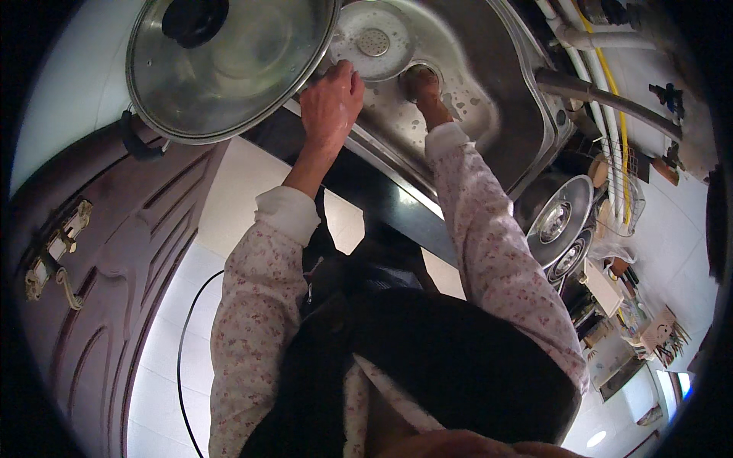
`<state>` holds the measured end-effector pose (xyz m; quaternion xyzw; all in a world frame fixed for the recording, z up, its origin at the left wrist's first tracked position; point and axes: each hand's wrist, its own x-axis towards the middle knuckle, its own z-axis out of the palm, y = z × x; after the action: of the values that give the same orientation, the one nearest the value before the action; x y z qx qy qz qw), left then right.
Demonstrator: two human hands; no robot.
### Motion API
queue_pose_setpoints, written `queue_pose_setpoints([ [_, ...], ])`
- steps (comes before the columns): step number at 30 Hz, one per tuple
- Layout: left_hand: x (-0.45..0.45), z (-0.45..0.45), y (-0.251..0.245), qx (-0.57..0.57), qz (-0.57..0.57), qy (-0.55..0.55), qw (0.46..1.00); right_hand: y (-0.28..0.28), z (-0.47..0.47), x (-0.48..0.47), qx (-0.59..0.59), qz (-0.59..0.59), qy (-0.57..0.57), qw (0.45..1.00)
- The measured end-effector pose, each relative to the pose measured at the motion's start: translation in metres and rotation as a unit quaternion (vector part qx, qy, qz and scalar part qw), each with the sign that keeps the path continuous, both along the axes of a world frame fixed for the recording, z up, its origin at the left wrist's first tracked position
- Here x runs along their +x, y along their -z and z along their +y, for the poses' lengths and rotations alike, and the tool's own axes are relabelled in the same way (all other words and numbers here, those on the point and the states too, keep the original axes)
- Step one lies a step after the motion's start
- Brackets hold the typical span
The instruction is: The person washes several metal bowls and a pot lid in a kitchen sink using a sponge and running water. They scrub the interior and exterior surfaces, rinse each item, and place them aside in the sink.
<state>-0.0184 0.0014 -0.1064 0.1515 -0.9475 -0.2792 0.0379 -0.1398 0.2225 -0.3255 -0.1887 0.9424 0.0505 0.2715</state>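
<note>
Bent over a wet stainless steel sink (pixel 469 114), I have both arms stretched forward. My right hand (pixel 424 86) reaches down into a small round metal-rimmed opening (pixel 440 73) in the sink floor, which hides its fingertips. Beside it is a round steel recess (pixel 349 43) with a perforated strainer (pixel 373 42) at its middle. My left hand (pixel 333 100) is by the sink's near left edge with its fingers curled; whether it holds anything is hidden. Close to its left is a glass pot lid (pixel 240 63) with a black knob (pixel 194 20).
Under the lid a black side handle (pixel 140 140) sticks out. A brown carved door (pixel 114 257) stands left. Right of the sink are steel lids (pixel 555 220), a wire rack (pixel 633 189) and pipes (pixel 601 114). A black cable (pixel 182 343) crosses the tiled floor (pixel 163 366).
</note>
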Motion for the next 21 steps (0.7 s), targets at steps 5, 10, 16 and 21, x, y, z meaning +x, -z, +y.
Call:
queue_pose_setpoints([
  [5, 0.010, -0.009, -0.001, -0.030, -0.034, -0.009, 0.999, -0.090, -0.018, 0.030, -0.052, -0.052, 0.017, 0.997],
  [10, 0.008, -0.008, 0.006, -0.030, 0.016, -0.019, 0.999, -0.067, 0.006, 0.019, -0.113, 0.131, -0.309, 0.935],
  [16, 0.010, -0.006, 0.008, -0.052, 0.025, -0.036, 0.998, -0.049, 0.005, 0.008, -0.131, 0.185, -0.456, 0.861],
  [21, 0.009, -0.004, 0.004, -0.074, 0.028, -0.048, 0.996, -0.016, 0.007, 0.006, -0.131, 0.109, -0.283, 0.944],
])
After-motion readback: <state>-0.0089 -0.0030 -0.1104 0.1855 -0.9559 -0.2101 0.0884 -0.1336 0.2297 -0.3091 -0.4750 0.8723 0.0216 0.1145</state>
